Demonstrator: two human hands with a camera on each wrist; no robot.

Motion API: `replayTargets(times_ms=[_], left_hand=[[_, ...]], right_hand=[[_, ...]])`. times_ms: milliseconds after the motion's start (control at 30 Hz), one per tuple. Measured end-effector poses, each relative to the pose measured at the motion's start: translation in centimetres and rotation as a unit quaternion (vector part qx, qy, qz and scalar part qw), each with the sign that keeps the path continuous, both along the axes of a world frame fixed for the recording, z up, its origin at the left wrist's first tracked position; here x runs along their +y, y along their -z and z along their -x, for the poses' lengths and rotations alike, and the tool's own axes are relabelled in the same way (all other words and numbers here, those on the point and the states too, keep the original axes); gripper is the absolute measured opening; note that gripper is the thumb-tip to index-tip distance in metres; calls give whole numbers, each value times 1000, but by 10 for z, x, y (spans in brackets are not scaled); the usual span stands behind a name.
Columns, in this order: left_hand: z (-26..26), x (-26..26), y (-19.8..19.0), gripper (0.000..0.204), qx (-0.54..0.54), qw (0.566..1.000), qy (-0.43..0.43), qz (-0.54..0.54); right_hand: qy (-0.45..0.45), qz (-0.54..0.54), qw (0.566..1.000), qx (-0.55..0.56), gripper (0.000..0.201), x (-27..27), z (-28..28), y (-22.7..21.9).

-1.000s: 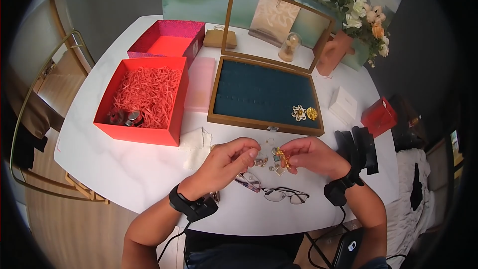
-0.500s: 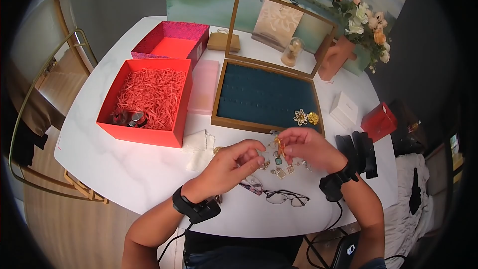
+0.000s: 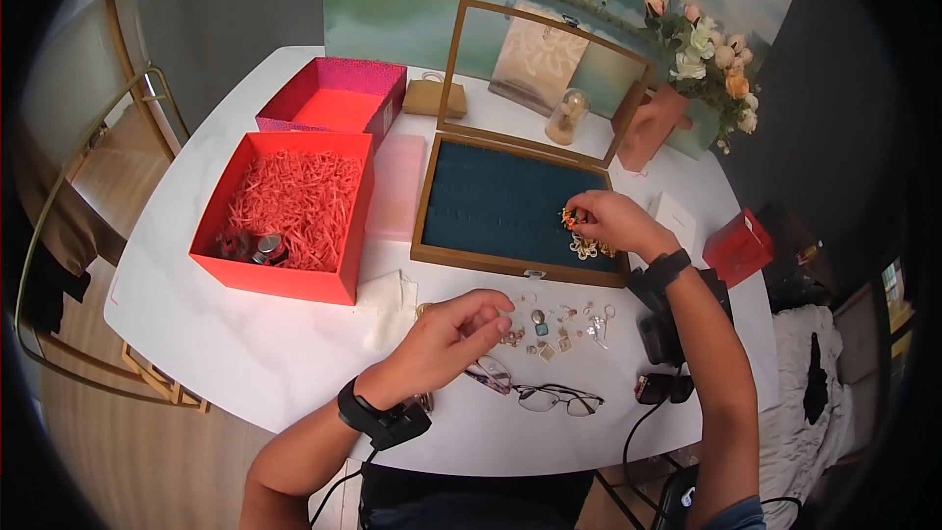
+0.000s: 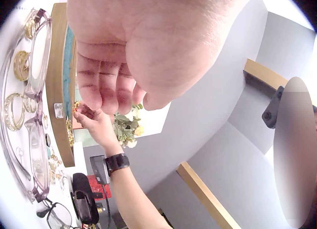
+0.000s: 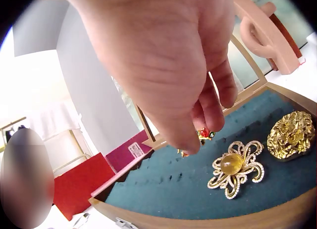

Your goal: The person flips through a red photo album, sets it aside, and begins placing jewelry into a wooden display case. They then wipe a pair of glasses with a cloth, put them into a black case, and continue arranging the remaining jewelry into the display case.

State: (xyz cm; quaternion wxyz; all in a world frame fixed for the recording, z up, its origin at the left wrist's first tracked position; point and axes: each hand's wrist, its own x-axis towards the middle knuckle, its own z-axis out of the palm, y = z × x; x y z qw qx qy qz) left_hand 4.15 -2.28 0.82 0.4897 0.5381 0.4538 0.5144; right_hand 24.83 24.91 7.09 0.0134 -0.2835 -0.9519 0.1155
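My right hand (image 3: pixel 620 222) is over the right part of a glass-lidded wooden jewelry box (image 3: pixel 520 267), pinching a gold piece of jewelry with red and green stones (image 5: pixel 204 134) between thumb and fingertips. Most of that piece is hidden by the fingers. Close by on the dark teal lining (image 5: pixel 148 189) lie a flower-shaped brooch with an amber centre (image 5: pixel 232 164) and a round, crumpled-looking gold piece (image 5: pixel 290 135). My left hand (image 3: pixel 440 342) hovers over the table with loosely bent fingers and nothing in them, beside several small pieces of jewelry (image 3: pixel 542 330).
Eyeglasses (image 3: pixel 559 399) and sunglasses (image 3: pixel 663 388) lie near the front edge. To the left stand a red box of shredded paper (image 3: pixel 294 186) and a cream cloth (image 3: pixel 389 306). The box's raised lid (image 3: pixel 453 59) stands behind; a flower vase (image 3: pixel 653 128) is at back right.
With the gold piece in its fingers, my right hand has moved from the small jewelry on the table forward to over the box's lining. The left hand has stayed nearly in place.
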Motion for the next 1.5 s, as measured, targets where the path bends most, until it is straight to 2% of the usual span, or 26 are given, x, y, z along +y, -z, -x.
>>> replayTargets(times_ms=[100, 267, 367, 633, 800, 867, 933, 967, 1000, 1067, 1167, 1233, 1267, 1300, 1333, 1367, 1400, 1433, 1500], left_hand=[[1, -1, -1, 26, -6, 1000, -1, -1], [1, 0, -2, 26, -5, 1000, -2, 2], [2, 0, -2, 26, 3, 1000, -7, -4], [2, -1, -4, 24, 5, 1000, -7, 0], [3, -1, -5, 24, -16, 1000, -10, 10], [4, 0, -6, 23, -17, 1000, -10, 14], [3, 0, -8, 19, 61, 998, -24, 3], [4, 1, -10, 19, 66, 998, -23, 4], [4, 1, -10, 17, 105, 994, -19, -17], [5, 3, -10, 15, 154, 987, -13, -38], [0, 4, -14, 16, 204, 978, -4, -30], [-8, 3, -25, 19, 299, 952, 34, -50], [-11, 3, -26, 19, 305, 950, 35, -47], [-14, 7, -28, 20, 360, 927, 51, -88], [-17, 11, -30, 21, 413, 899, 66, -130], [-21, 16, -33, 21, 418, 897, 66, -131], [-25, 22, -35, 25, 464, 875, 81, -115], [-29, 26, -34, 29, 507, 851, 97, -96], [-38, 34, -30, 28, 536, 832, 107, -92]], right_hand=[[-25, 22, 999, 0, 32, 3, 8, 8], [-89, -21, 995, -45, 34, 5, 17, 13], [-70, 23, 995, -62, 35, 6, 18, 13], [-60, 25, 997, -44, 39, -5, 13, 11], [-27, 41, 998, 40, 42, -40, 9, -12], [-63, 74, 995, 31, 39, -73, 4, -27], [-95, 106, 989, 34, 36, -104, -5, -29], [-64, 141, 988, 23, 36, -109, -5, -34], [-141, 147, 978, 43, 36, -135, -19, -24], [-147, 175, 973, -16, 35, -160, -29, -20], [-129, 233, 964, 4, 33, -180, -46, -10], [-131, 231, 964, 1, 32, -183, -55, -10], [-131, 227, 965, -6, 32, -185, -60, -10], [-133, 226, 965, 1, 32, -188, -63, -13], [-129, 263, 956, 13, 32, -190, -68, -17], [-127, 299, 945, 24, 31, -193, -72, -21], [-129, 297, 946, 29, 31, -196, -75, -24], [-164, 317, 933, 48, 32, -200, -77, -27], [-233, 344, 907, 67, 34, -209, -83, -29]])
